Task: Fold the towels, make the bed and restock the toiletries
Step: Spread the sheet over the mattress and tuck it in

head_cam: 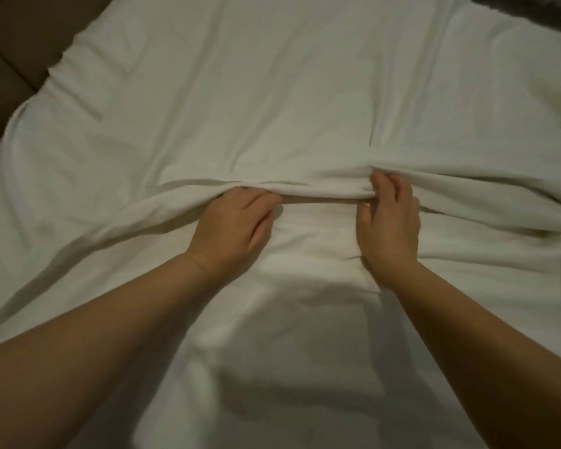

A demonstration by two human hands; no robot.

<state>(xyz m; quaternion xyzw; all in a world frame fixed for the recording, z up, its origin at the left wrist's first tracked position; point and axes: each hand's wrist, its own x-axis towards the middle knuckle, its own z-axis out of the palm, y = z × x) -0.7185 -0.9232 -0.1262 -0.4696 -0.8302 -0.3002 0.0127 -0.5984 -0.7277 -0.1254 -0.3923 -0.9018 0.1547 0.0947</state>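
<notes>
A white bed sheet [272,92] covers nearly the whole view, wrinkled and spread over the bed. Across the middle runs a raised fold of the sheet [321,189], bunched into a ridge. My left hand [234,225] grips the left end of that ridge, fingers curled under the cloth. My right hand [389,218] pinches the right end of it between thumb and fingers. Both forearms reach in from the bottom corners.
A brown padded headboard or wall panel [10,53] shows at the upper left beside the bed edge. A dark object [531,8] sits at the top right corner, too blurred to identify. More bunched sheet lies at the right edge.
</notes>
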